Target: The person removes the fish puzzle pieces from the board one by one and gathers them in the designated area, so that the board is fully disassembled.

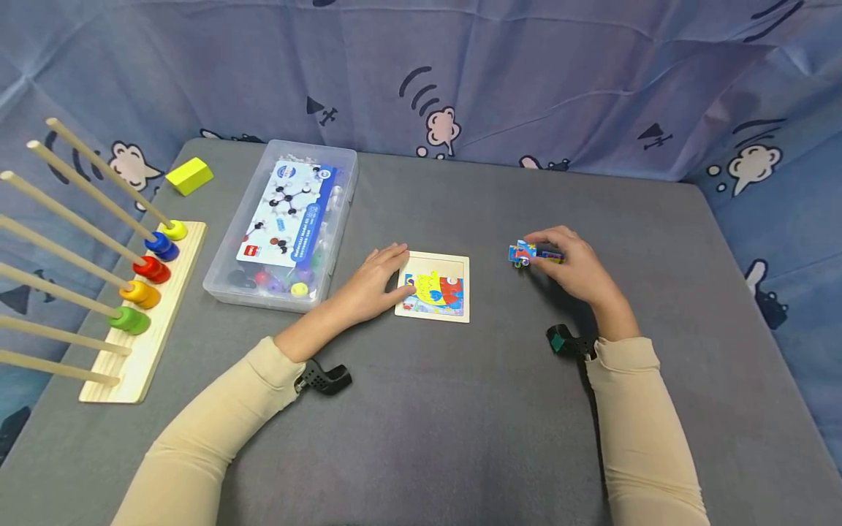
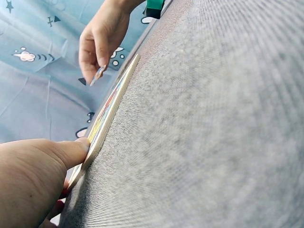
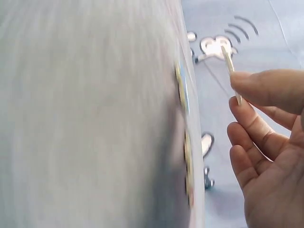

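Note:
A small wooden puzzle board [image 1: 433, 317] with a yellow, red and blue picture lies on the table. At its left edge rests my left hand [image 1: 376, 285], fingers extended by the upper corner. The left thumb [image 2: 73, 151] presses on the board's face in the left wrist view. To the right, my right hand [image 1: 571, 263] pinches a thin puzzle piece [image 3: 230, 69] between thumb and fingertips, raised above the table. Its face is blue with red in the head view. More loose puzzle pieces [image 3: 182, 88] lie flat on the table under the right hand, partly hidden by it.
Left of the board stands a clear plastic case [image 1: 224, 294] with a molecular model label and coloured balls inside. Farther left are a wooden peg stand [image 1: 158, 332] with coloured rings and a yellow block [image 1: 189, 176]. A patterned curtain [image 1: 500, 80] hangs behind the table.

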Demonstrator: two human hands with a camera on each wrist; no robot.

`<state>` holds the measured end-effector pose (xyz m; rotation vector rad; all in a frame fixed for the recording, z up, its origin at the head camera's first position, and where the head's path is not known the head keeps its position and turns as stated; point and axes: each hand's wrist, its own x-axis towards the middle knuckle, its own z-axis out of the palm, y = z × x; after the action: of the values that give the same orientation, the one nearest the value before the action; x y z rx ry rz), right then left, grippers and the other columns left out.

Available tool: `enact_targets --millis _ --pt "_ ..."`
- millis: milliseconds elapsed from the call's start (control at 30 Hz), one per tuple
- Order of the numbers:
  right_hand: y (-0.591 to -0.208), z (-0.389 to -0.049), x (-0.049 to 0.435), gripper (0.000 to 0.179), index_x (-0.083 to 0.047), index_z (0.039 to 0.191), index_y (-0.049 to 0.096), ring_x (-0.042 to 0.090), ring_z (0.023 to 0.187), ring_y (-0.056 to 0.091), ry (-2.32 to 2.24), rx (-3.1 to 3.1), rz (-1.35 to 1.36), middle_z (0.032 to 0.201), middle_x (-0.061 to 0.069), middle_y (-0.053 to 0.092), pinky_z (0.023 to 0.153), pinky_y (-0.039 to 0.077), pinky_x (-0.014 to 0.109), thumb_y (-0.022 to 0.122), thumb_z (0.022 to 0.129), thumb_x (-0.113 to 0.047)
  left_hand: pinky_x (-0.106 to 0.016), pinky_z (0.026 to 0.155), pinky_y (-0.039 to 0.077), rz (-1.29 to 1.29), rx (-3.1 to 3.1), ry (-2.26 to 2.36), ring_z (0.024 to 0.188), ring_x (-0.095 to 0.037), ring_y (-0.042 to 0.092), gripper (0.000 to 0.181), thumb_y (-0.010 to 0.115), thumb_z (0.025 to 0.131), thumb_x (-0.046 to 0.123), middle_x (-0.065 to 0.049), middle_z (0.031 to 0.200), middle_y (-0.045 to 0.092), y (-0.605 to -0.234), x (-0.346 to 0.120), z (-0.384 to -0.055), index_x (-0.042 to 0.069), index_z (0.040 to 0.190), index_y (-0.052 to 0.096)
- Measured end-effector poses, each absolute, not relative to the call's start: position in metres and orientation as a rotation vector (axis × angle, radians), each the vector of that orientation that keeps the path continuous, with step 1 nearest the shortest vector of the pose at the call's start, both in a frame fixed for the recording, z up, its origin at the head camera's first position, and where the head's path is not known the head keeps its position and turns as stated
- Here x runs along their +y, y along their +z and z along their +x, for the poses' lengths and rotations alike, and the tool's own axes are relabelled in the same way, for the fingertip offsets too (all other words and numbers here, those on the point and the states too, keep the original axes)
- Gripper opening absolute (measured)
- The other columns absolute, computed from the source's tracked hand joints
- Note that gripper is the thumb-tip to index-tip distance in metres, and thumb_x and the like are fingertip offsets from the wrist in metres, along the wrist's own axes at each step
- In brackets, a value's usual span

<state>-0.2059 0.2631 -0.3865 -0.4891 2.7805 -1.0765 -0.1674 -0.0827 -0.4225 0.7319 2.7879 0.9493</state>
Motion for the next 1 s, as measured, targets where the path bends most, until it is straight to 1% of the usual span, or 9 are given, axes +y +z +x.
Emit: enact_targets --millis 200,567,667,767,867,933,1000 --pt "-0.386 -0.201 0.288 0.033 -0.003 0.124 0.059 0.038 0.122 0.044 -1.108 2.801 -0.382 0.122 0.017 0.051 0.101 0.036 0.057 0.062 0.092 -0.012 -0.045 0.12 0.014 0.722 2.788 0.955 0.142 -0.03 0.027 0.064 0.064 0.091 0.028 -0.018 0.15 0.035 -0.422 -0.082 -0.167 -0.005 0.141 0.04" --pt "-0.389 -0.197 0.319 0.033 0.001 0.124 0.058 0.037 0.118 0.043 -1.092 2.838 -0.316 0.123 0.021 0.05 0.098 0.035 0.056 0.059 0.093 -0.008 -0.046 0.12 0.014 0.732 2.786 0.961 0.142 -0.03 0.027 0.064 0.064 0.091 0.028 -0.018 0.15 0.036 -0.422 -0.082 -0.167 -0.005 0.141 0.041" --pt "-0.392 -0.197 0.327 0.033 0.0 0.125 0.058 0.036 0.117 0.044 -1.068 2.851 -0.293 0.123 0.02 0.05 0.094 0.037 0.052 0.059 0.093 -0.01 -0.047 0.12 0.014 0.738 2.784 0.967 0.142 -0.03 0.027 0.064 0.064 0.091 0.028 -0.019 0.15 0.035 -0.422 -0.083 -0.167 -0.005 0.141 0.041" --pt "-0.396 -0.197 0.333 0.033 0.001 0.125 0.058 0.033 0.113 0.045 -1.047 2.872 -0.264 0.121 0.019 0.051 0.088 0.038 0.039 0.059 0.093 -0.011 -0.047 0.12 0.014 0.742 2.782 0.974 0.142 -0.031 0.027 0.064 0.063 0.091 0.027 -0.019 0.15 0.035 -0.421 -0.083 -0.166 -0.006 0.14 0.04" --pt "-0.399 -0.196 0.337 0.033 0.001 0.123 0.059 0.029 0.106 0.046 -1.019 2.897 -0.234 0.119 0.019 0.052 0.078 0.036 0.026 0.06 0.093 -0.011 -0.048 0.12 0.014 0.746 2.785 0.975 0.142 -0.031 0.027 0.064 0.064 0.091 0.027 -0.02 0.15 0.035 -0.421 -0.083 -0.166 -0.006 0.14 0.04" --pt "-0.401 -0.195 0.339 0.033 0.001 0.122 0.06 0.027 0.103 0.045 -1.007 2.909 -0.22 0.118 0.019 0.053 0.075 0.035 0.022 0.06 0.092 -0.011 -0.048 0.12 0.015 0.75 2.786 0.975 0.142 -0.031 0.027 0.064 0.064 0.091 0.027 -0.02 0.15 0.035 -0.421 -0.083 -0.165 -0.006 0.14 0.04" --pt "-0.403 -0.195 0.341 0.033 0.001 0.122 0.06 0.027 0.102 0.045 -1.0 2.912 -0.21 0.118 0.02 0.053 0.076 0.035 0.022 0.061 0.092 -0.011 -0.048 0.12 0.015 0.754 2.789 0.971 0.142 -0.031 0.027 0.064 0.064 0.091 0.027 -0.02 0.15 0.035 -0.422 -0.083 -0.166 -0.006 0.14 0.04"
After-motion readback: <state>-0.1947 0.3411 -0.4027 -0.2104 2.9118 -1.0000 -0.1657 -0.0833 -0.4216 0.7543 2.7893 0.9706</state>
